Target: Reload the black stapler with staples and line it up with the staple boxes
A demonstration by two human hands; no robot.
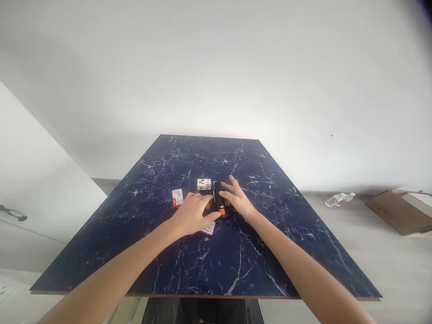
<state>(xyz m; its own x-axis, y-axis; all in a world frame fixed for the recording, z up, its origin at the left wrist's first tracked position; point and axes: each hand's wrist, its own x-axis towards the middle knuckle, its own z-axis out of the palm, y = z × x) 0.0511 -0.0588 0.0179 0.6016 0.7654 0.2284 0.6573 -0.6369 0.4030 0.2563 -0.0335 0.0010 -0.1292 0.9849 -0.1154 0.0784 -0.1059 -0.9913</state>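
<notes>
A black stapler (219, 197) with an orange end lies on the dark blue marbled table between my hands. My left hand (194, 212) grips its near left side, thumb at the orange end and fingers along the edge. My right hand (238, 200) holds it from the right, thumb on top; some of its fingers are hidden behind the stapler. Just beyond stands a small white box (204, 184) with pictures of black clips. Left of my left hand lies a red and white box (177, 198). Another red and white box (208, 228) is partly covered by my left hand.
The blue table (202, 265) has its far edge close to a white wall (216, 67). On the floor to the right lie a clear plastic bottle (337, 199) and a cardboard box (393, 213). A door handle (13, 213) shows at far left.
</notes>
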